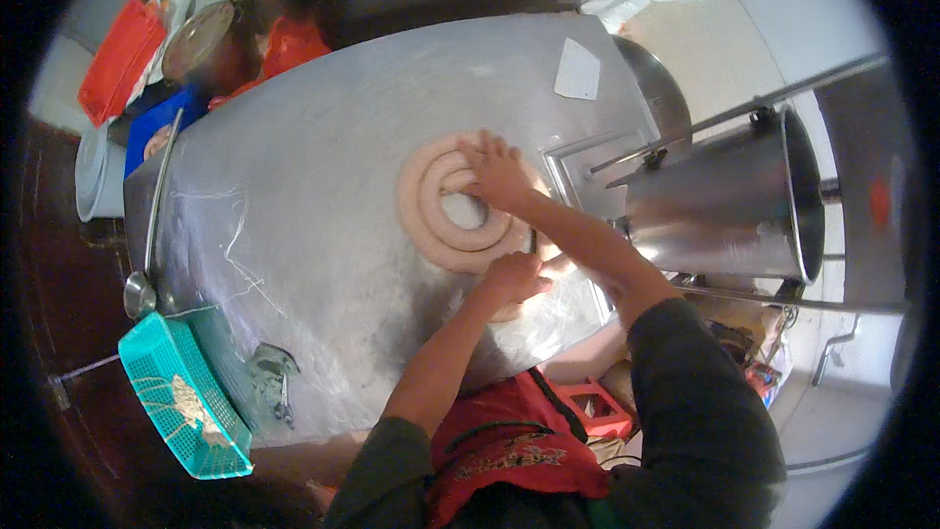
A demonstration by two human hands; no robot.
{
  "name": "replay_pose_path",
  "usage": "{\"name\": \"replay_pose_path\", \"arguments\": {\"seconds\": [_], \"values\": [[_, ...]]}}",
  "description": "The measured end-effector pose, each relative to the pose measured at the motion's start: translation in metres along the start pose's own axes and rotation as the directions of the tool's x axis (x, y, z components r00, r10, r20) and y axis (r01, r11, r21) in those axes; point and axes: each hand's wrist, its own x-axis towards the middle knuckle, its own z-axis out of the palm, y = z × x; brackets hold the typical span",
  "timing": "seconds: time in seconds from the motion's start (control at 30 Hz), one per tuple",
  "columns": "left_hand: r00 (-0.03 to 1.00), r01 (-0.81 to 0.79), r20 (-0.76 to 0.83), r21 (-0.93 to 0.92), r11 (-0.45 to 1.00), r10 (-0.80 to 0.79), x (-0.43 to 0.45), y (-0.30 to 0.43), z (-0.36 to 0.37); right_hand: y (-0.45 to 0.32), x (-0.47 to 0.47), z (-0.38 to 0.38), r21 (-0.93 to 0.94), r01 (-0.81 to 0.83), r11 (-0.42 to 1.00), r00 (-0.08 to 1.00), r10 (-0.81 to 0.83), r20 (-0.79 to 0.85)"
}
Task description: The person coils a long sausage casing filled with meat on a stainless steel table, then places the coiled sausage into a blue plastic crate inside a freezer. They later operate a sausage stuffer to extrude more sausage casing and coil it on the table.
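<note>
A long pale-pink sausage point(418, 198) lies coiled on a stainless steel table point(308, 147). My right hand point(499, 169) rests palm down on the coil's upper right side, fingers somewhat apart. Below the coil, my left hand point(518, 278) is curled around the sausage at the end of the pale stuffing nozzle point(562, 264); its grip hides most of what is inside. A short pink piece shows under that hand. The nozzle leads toward the steel cylinder point(720, 198) of a sausage stuffer at the right, partly behind my right forearm.
A white plastic scraper point(578, 70) lies at the far right. At the left are a turquoise basket point(213, 397) with string, a steel ladle point(139, 294), loose threads point(235, 246) and scissors point(284, 404) by a dark cloth point(270, 367). A red stool point(598, 411) stands below.
</note>
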Motion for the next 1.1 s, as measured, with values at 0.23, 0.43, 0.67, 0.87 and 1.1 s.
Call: {"name": "replay_pose_path", "arguments": {"seconds": [0.23, 0.43, 0.67, 0.87, 1.1], "values": [[0.993, -0.089, -0.092, -0.161, 0.983, 0.074, 0.003, -0.016, 0.017, -0.085, -0.002, -0.035, 0.147, 0.287, 0.946, 0.939, -0.249, -0.237], [0.999, -0.035, -0.033, -0.048, 0.998, 0.033, -0.001, -0.014, 0.001, -0.085, -0.197, -0.115, 0.501, 0.230, 0.834, 0.823, 0.108, -0.558], [0.999, 0.034, 0.017, -0.445, 0.895, -0.029, -0.004, -0.020, 0.007, 0.027, -0.478, -0.280, 0.035, -0.752, 0.658, 0.195, 0.273, -0.942], [0.997, 0.001, -0.070, -0.403, 0.915, -0.032, -0.017, -0.005, 0.003, 0.132, -0.568, -0.306, -0.076, -0.944, 0.322, 0.239, 0.507, -0.828], [0.988, 0.024, -0.090, -0.704, 0.710, -0.122, -0.006, -0.008, 0.013, 0.185, -0.577, -0.281, -0.170, -0.927, 0.334, 0.284, 0.332, -0.899]]}}
